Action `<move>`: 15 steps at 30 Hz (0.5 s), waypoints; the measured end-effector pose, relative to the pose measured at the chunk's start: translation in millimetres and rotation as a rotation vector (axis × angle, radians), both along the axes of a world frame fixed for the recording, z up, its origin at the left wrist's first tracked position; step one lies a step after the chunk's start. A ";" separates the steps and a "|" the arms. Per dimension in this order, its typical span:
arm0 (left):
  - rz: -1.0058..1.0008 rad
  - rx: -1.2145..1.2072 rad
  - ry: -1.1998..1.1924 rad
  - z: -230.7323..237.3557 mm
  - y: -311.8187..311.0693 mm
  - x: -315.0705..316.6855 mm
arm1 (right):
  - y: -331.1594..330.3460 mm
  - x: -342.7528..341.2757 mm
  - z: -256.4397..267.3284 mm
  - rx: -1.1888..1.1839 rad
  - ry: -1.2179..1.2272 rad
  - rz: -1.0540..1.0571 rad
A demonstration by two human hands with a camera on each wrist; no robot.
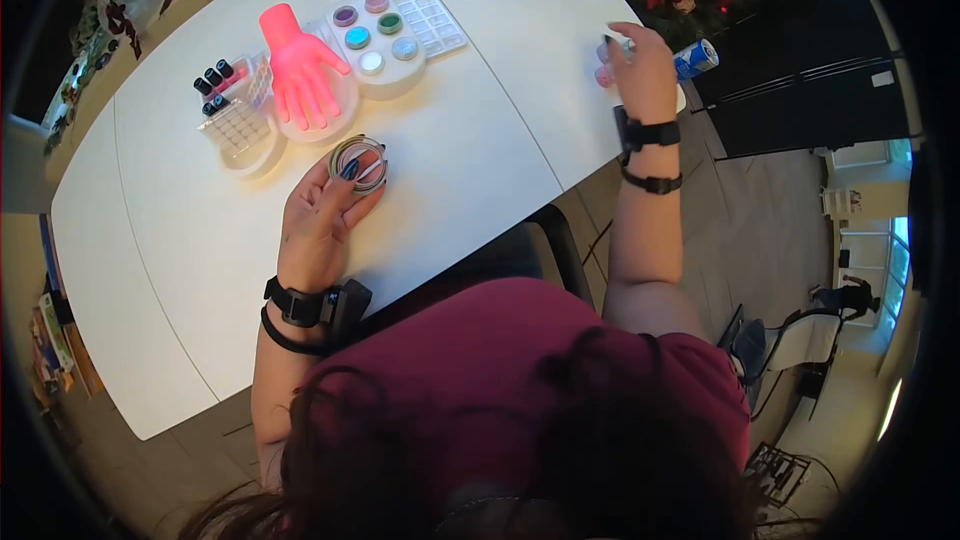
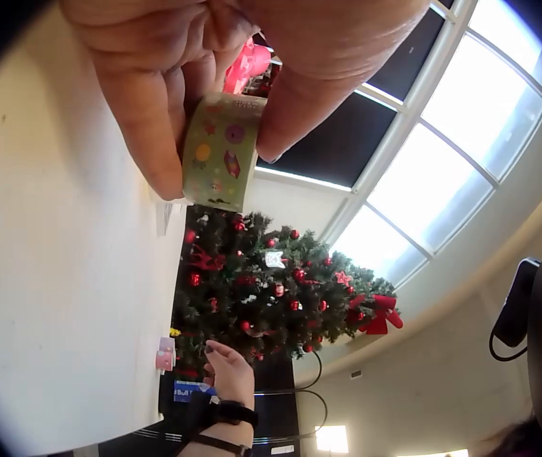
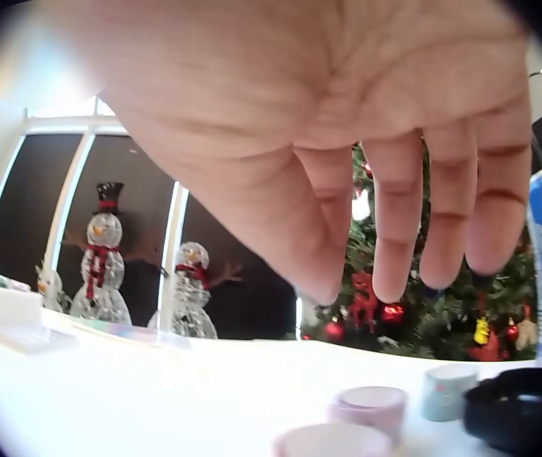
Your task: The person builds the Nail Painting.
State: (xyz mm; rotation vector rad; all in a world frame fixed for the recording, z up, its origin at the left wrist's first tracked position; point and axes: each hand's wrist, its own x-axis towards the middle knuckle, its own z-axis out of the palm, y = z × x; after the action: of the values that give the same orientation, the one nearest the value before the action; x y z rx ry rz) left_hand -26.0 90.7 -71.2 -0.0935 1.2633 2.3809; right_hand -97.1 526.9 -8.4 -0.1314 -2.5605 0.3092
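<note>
In the head view my left hand [image 1: 318, 215] grips a round roll of patterned tape [image 1: 361, 187] above the white table [image 1: 450, 130]. The left wrist view shows the roll's pale green side with small colourful prints, between thumb and fingers. Over the right end of the table, my right hand [image 1: 648, 75] is held with fingers pointing down and apart, nothing between them. Below those fingers in the right wrist view stand a lilac tape roll [image 3: 371, 407], a pale pink roll [image 3: 333, 443] and a pale teal roll [image 3: 450, 392].
Beside the right hand is a blue can [image 1: 697, 59]; a black object [image 3: 523, 409] sits near the rolls. Farther left are a pink model hand [image 1: 300, 68], nail polish bottles [image 1: 213, 85], a white holder with colour pots [image 1: 390, 75] and a clear compartment tray [image 1: 436, 26]. A decorated tree [image 2: 271, 286] stands beyond.
</note>
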 end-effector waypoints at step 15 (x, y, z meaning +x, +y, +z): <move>-0.012 -0.005 -0.033 -7.3 -2.3 -1.0 | 48.7 -53.5 -18.0 -0.055 -0.470 -0.201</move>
State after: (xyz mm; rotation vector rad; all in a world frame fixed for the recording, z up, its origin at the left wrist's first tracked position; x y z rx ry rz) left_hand -27.1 88.5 -78.5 -0.1262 1.2508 2.3563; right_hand -150.6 575.6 -26.4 -0.5347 -2.9681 0.2988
